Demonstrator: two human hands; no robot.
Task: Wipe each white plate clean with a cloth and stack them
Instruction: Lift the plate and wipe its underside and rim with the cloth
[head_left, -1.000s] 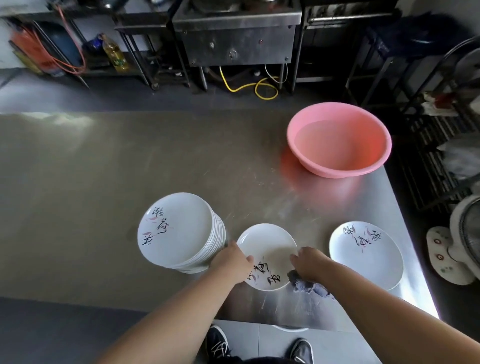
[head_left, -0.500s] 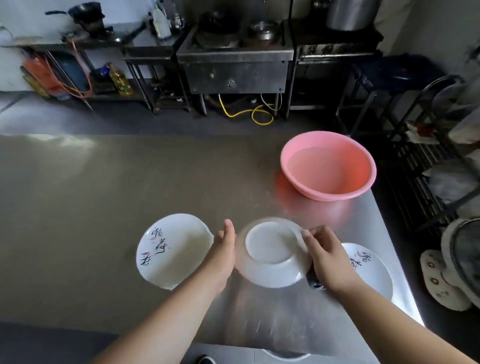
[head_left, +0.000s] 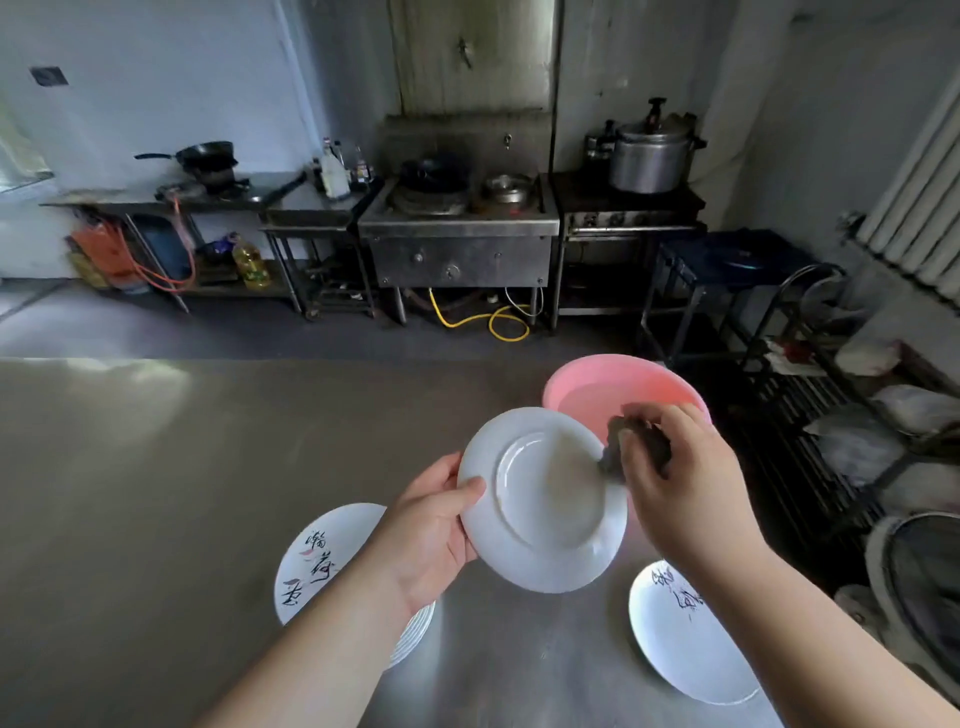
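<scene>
One head-worn camera looks forward and down, close over the steel table (head_left: 156, 493) (wide-angle).

The left forearm hides part of the plate stack (head_left: 332, 566); the cloth (head_left: 636, 447) is blurred.

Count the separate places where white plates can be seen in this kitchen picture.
3. One plate is held up in the left hand; a stack sits on the table, lower left; one single plate lies lower right. The stack's own count is hidden.

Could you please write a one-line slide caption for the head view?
Left hand holds an upturned white plate while right hand wipes it with a dark cloth.
</scene>
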